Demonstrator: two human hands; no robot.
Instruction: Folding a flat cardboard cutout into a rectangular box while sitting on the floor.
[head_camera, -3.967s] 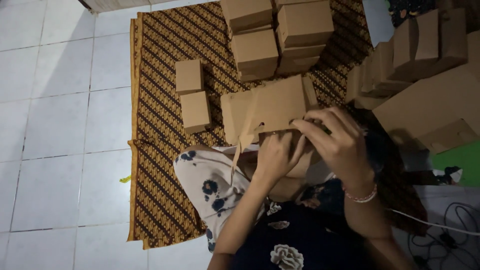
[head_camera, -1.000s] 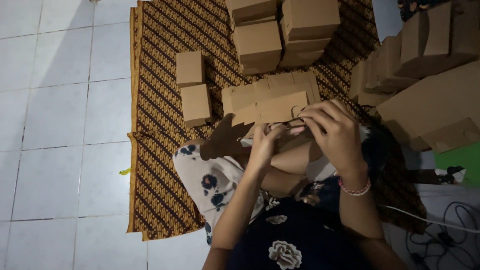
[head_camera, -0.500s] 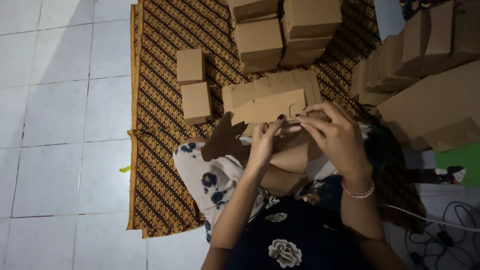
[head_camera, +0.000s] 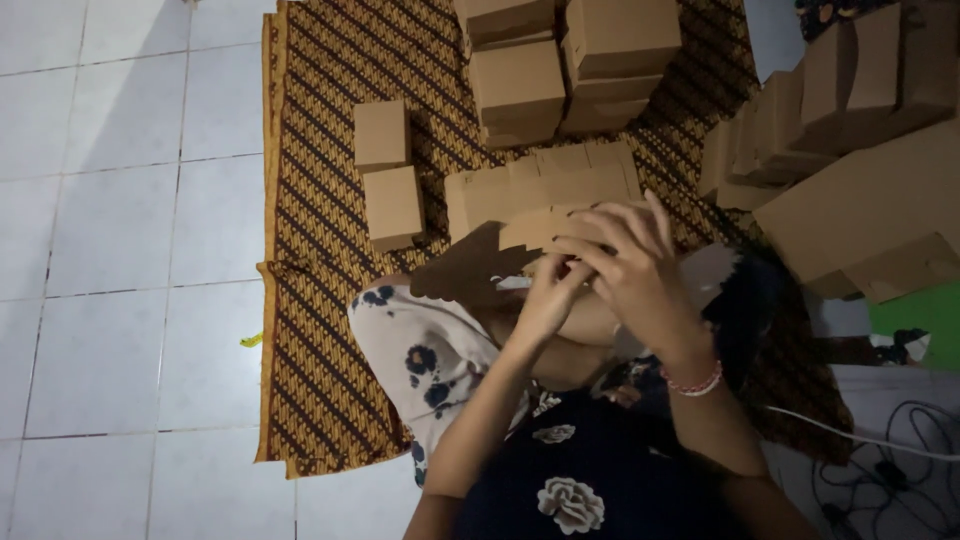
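A flat, unfolded cardboard box blank (head_camera: 545, 205) is held up in front of the body, above the lap, by both hands. The left hand (head_camera: 548, 295) is closed on the blank's lower edge, its fingers curled around the cardboard near a small white strip whose nature cannot be told. The right hand (head_camera: 625, 265) is pressed against the same lower part of the blank from the other side, its fingers spread and bent over the flaps, so that the two hands are brought together and are touching or nearly touching. A beaded bracelet (head_camera: 692, 383) is worn on the right wrist. A darker cardboard flap (head_camera: 462, 268) is seen hanging from the blank toward the left knee, which is covered by a white cloth with dark flowers (head_camera: 420, 345). A patterned brown mat (head_camera: 310, 250) is spread beneath on a white tiled floor (head_camera: 120, 250). Two small folded boxes (head_camera: 385, 175) are set on the mat, one just beside the other, to the left of the blank. A stack of finished boxes (head_camera: 560, 60) is placed farther away, beyond the blank. More cardboard pieces (head_camera: 850, 130) are piled at the right, well apart from the hands. A dark garment with a pale flower print (head_camera: 570, 500) is seen at the bottom edge.
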